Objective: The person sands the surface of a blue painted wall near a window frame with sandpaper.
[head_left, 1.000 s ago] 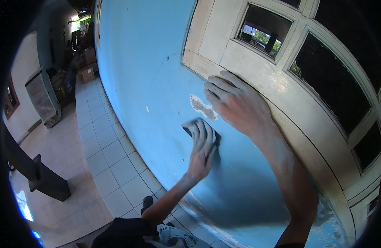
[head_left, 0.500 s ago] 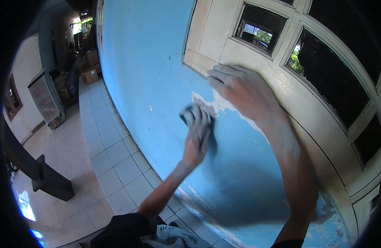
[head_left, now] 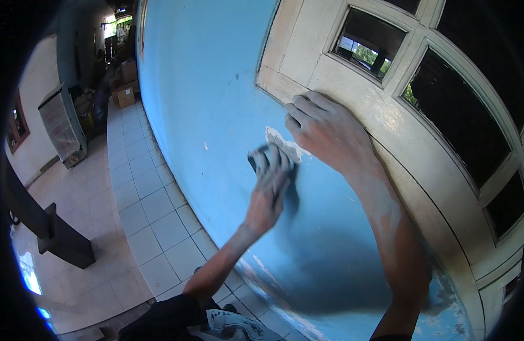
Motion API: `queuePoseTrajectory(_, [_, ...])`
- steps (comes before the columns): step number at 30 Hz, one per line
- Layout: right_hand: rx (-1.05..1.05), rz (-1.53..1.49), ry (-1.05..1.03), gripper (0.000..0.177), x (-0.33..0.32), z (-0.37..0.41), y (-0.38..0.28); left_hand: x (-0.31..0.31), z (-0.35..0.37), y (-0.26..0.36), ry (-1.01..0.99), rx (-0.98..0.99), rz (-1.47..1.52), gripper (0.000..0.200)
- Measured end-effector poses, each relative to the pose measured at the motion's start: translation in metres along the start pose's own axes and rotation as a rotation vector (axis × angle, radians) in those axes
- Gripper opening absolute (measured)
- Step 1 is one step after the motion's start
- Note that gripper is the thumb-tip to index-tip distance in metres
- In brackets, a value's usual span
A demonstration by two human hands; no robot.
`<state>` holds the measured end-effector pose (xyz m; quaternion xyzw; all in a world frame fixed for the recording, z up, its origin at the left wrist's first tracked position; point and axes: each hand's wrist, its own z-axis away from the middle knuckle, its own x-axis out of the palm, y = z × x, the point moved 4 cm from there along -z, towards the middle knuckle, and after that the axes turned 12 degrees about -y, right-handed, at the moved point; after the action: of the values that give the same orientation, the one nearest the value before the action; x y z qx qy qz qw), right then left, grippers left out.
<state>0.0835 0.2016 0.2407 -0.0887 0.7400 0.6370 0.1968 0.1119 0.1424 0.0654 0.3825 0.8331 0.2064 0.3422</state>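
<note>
On the light blue wall (head_left: 228,108), my left hand (head_left: 269,184) presses a dark grey piece of sandpaper (head_left: 252,161) flat under its fingers. Most of that sheet is hidden by the hand. Just above and to the right lies a patch of chipped paint (head_left: 282,142), white and grey. My right hand (head_left: 327,128), coated with pale dust, leans on the edge of the cream wooden frame (head_left: 299,62) where it meets the wall. Its fingers are bent and a little apart, with nothing seen in them.
Glass panes (head_left: 461,108) fill the cream woodwork at right. Flaked paint (head_left: 285,307) runs along the wall's base. White floor tiles (head_left: 168,233) follow the wall. A dark post (head_left: 69,241), a glass cabinet (head_left: 63,128) and cardboard boxes (head_left: 125,96) stand at left.
My right hand's fingers have drawn in and bent more on the frame's edge. My left hand stays near the chipped patch with the sandpaper. The view has shifted slightly.
</note>
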Motion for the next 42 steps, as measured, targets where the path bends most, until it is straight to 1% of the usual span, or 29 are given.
queuePoseTrajectory(1, [-0.005,0.002,0.009,0.016,0.0,-0.001,0.0,-0.008,-0.01,-0.01,-0.029,-0.049,0.158,0.047])
queuePoseTrajectory(3, [0.031,0.029,0.02,0.015,0.001,-0.002,0.0,-0.006,-0.012,-0.01,-0.002,-0.047,0.098,0.047])
queuePoseTrajectory(5, [0.017,0.0,-0.004,0.016,0.0,-0.005,-0.001,0.003,0.01,0.02,0.023,0.035,-0.086,0.039])
queuePoseTrajectory(6, [0.0,-0.029,-0.039,0.016,0.001,-0.006,-0.002,0.008,0.018,0.032,-0.066,-0.008,-0.144,0.043])
queuePoseTrajectory(7, [0.001,-0.031,-0.042,0.016,0.0,-0.007,-0.004,0.007,0.016,0.028,-0.069,-0.008,-0.143,0.043])
queuePoseTrajectory(9, [-0.01,-0.031,-0.078,0.016,0.001,-0.008,-0.005,0.001,0.007,0.012,0.005,0.011,-0.138,0.042])
queuePoseTrajectory(10, [-0.017,-0.025,-0.074,0.016,0.003,-0.009,-0.005,-0.005,-0.002,0.004,0.007,0.015,-0.083,0.043])
queuePoseTrajectory(13, [-0.002,-0.035,-0.014,0.015,0.005,-0.011,-0.008,-0.001,-0.006,0.005,0.065,-0.013,-0.032,0.044])
queuePoseTrajectory(14, [-0.006,-0.024,-0.025,0.015,0.006,-0.013,-0.008,0.005,0.004,0.016,0.059,0.019,-0.029,0.045])
queuePoseTrajectory(15, [-0.01,-0.01,-0.038,0.014,0.005,-0.014,-0.008,0.012,0.014,0.023,-0.046,0.013,-0.127,0.046])
queuePoseTrajectory(17, [-0.016,-0.011,-0.063,0.014,0.004,-0.013,-0.008,0.009,0.018,0.025,-0.057,0.023,-0.223,0.044])
queuePoseTrajectory(19, [-0.036,-0.012,-0.087,0.013,0.005,-0.013,-0.01,0.0,0.004,-0.015,0.082,-0.036,-0.009,0.04])
queuePoseTrajectory(20, [-0.023,-0.026,-0.069,0.013,0.006,-0.013,-0.009,-0.013,-0.01,-0.02,0.138,-0.212,0.335,0.034])
queuePoseTrajectory(21, [-0.006,-0.041,-0.049,0.014,0.006,-0.014,-0.008,-0.024,-0.022,-0.017,0.146,-0.187,0.344,0.034])
queuePoseTrajectory(23, [0.003,-0.062,-0.04,0.013,0.008,-0.017,-0.008,-0.003,-0.008,-0.021,0.067,-0.093,0.069,0.038])
queuePoseTrajectory(24, [0.009,-0.079,-0.037,0.013,0.008,-0.017,-0.007,0.004,0.0,0.004,0.115,0.028,-0.005,0.044])
queuePoseTrajectory(25, [0.019,-0.08,-0.04,0.013,0.006,-0.017,-0.006,0.013,0.012,0.019,-0.069,0.038,-0.126,0.049])
queuePoseTrajectory(27, [0.002,-0.07,-0.081,0.013,0.003,-0.014,-0.008,0.009,0.013,0.023,-0.006,0.05,-0.139,0.044])
queuePoseTrajectory(29, [-0.002,-0.069,-0.066,0.013,0.006,-0.014,-0.007,-0.007,-0.008,-0.007,0.05,-0.037,0.014,0.04])
queuePoseTrajectory(30, [0.004,-0.079,-0.039,0.014,0.006,-0.015,-0.008,-0.023,-0.023,-0.008,0.1,-0.069,0.112,0.036])
queuePoseTrajectory(31, [0.001,-0.085,-0.036,0.014,0.006,-0.016,-0.008,-0.03,-0.03,-0.009,0.084,-0.161,0.247,0.037])
queuePoseTrajectory(33, [-0.003,-0.094,-0.076,0.013,0.006,-0.018,-0.007,-0.01,-0.009,-0.012,0.061,-0.016,0.002,0.039])
queuePoseTrajectory(34, [0.004,-0.088,-0.071,0.013,0.006,-0.018,-0.005,0.001,0.004,0.007,0.087,0.076,-0.093,0.041])
queuePoseTrajectory(35, [0.008,-0.102,-0.066,0.013,0.006,-0.018,-0.006,0.014,0.021,0.014,-0.071,-0.004,-0.143,0.047])
queuePoseTrajectory(37, [-0.001,-0.112,-0.067,0.013,0.006,-0.016,-0.008,0.016,0.024,0.014,-0.07,-0.007,-0.102,0.046])
queuePoseTrajectory(39, [-0.013,-0.133,-0.044,0.013,0.005,-0.015,-0.007,0.004,0.006,-0.001,0.134,0.033,-0.093,0.039])
queuePoseTrajectory(40, [-0.026,-0.134,-0.041,0.013,0.005,-0.016,-0.007,-0.005,-0.007,-0.017,0.178,-0.064,0.208,0.033])
queuePoseTrajectory(41, [-0.02,-0.112,-0.052,0.013,0.004,-0.016,-0.007,-0.02,-0.022,-0.023,0.25,-0.09,0.32,0.029])
queuePoseTrajectory(42, [-0.012,-0.092,-0.062,0.013,0.004,-0.016,-0.008,-0.018,-0.02,-0.03,0.225,-0.111,0.316,0.031])
